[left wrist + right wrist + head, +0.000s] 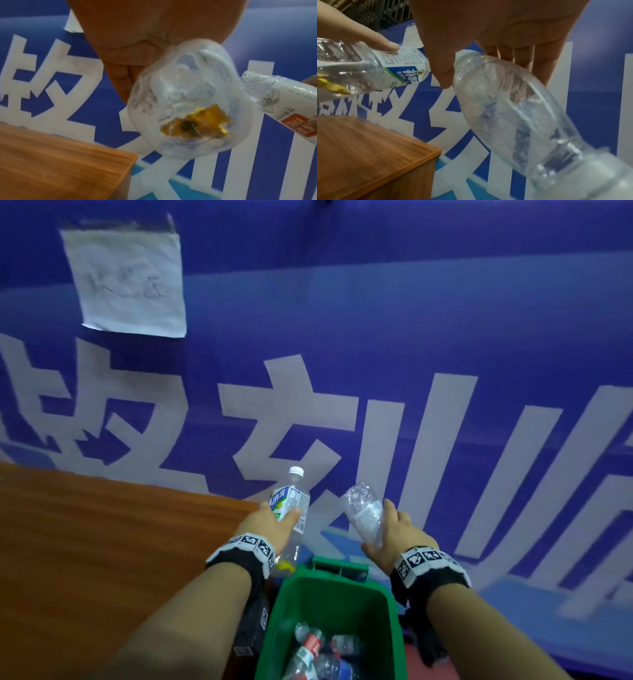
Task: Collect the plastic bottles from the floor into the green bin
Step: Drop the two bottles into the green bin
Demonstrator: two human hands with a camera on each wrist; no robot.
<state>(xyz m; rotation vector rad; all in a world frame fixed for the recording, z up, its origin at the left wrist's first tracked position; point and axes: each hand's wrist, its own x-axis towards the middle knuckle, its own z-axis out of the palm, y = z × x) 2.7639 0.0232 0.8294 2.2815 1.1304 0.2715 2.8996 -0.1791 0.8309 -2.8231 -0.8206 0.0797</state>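
Observation:
My left hand [270, 525] grips a clear bottle [291, 508] with a white cap and a blue-green label, cap up. Its base [188, 108] holds a yellow scrap. My right hand [394, 532] grips a crumpled clear bottle [364, 515] with a white label, base up and cap toward the wrist [599, 175]. Both bottles hang just above the far edge of the open green bin [329, 601], which has several bottles [318, 652] lying in it. In the right wrist view my right hand's fingers [539, 60] curl round the crumpled bottle [513, 115], with the left hand's bottle [385, 67] beside it.
A brown wooden cabinet top [102, 542] stands left of the bin, its corner close to my left hand. A blue banner with large white characters [411, 371] covers the wall behind. A white paper sheet [126, 282] is taped to it.

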